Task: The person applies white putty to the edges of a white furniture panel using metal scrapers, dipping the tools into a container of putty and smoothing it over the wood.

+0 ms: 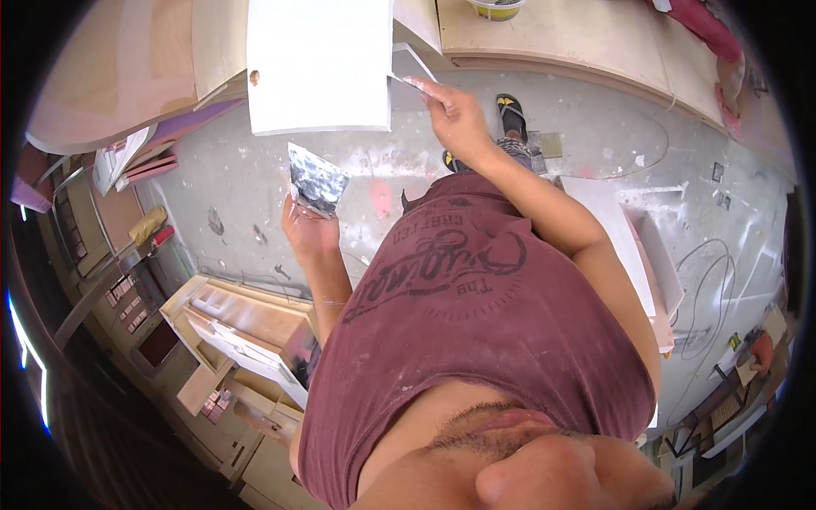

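Note:
My left hand [311,228] grips a flat, squarish filler board [318,180], its face smeared with white and dark grey. The board is held above the floor, below a white panel [319,68]. My right hand [459,123] is closed at the panel's right edge, pinching a thin flat scraper [411,82] seen nearly edge-on. The scraper's tip lies at or very near the panel's edge; whether they touch I cannot tell. The panel has a small round hole near its left edge and lies level with the workbench.
A pale wooden worktop [561,42] runs along the far right, with a tub [497,8] of yellowish content on it. Another person's red-clothed limb [701,25] shows at upper right. Wooden cabinet parts [246,331] stand at lower left. A cable [710,246] lies on the paint-spotted floor.

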A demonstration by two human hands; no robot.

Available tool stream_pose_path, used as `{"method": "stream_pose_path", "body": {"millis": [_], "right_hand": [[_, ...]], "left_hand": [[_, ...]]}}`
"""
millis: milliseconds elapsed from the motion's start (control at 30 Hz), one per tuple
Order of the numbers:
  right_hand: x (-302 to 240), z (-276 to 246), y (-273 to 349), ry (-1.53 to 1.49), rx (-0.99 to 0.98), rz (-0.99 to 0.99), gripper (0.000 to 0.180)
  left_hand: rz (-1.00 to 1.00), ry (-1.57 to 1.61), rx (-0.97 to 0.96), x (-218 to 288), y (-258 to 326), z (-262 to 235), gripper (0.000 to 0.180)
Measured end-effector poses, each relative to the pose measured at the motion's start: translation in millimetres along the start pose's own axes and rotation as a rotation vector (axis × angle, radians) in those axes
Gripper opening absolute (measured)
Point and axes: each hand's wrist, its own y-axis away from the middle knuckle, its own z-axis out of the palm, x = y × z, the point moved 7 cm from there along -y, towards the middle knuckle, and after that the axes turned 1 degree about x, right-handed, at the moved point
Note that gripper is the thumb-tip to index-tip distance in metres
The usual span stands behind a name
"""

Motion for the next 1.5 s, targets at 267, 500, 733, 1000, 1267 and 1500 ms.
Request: {"method": "stream_pose_path", "body": {"millis": [267, 500, 733, 1000, 1267, 1500], "right_hand": [[-5.0, -37.5, -81.8, 0.104, 0.166, -0.049, 0.027], [10.7, -2.8, -23.7, 0.194, 0.091, -0.033, 0.029], [-17.0, 12.4, 47.6, 0.133, -0.057, 0.004, 0.032], [7.2, -36.7, -43.5, 0.232, 0.242, -0.141, 0.03], [-14.0, -21.0, -101.2, 0.199, 0.06, -0.04, 0.029], [-4.8, -4.2, -23.6, 0.305, 0.057, -0.019, 0.03]], "left_hand": [[-0.151, 0.024, -0.015, -14.6, 0.9, -8.6, 0.03], [-0.126, -0.032, 0.069, -16.8, 0.6, -15.3, 0.028], [-0.199, -0.08, 0.037, -26.1, -1.3, -5.7, 0.033], [-0.195, -0.007, -0.098, -31.8, -9.6, -14.2, 0.033], [-0.178, -0.016, -0.046, -28.6, -4.9, -17.4, 0.031], [-0.192, 0.028, -0.047, -30.7, -10.6, -30.0, 0.03]]}}
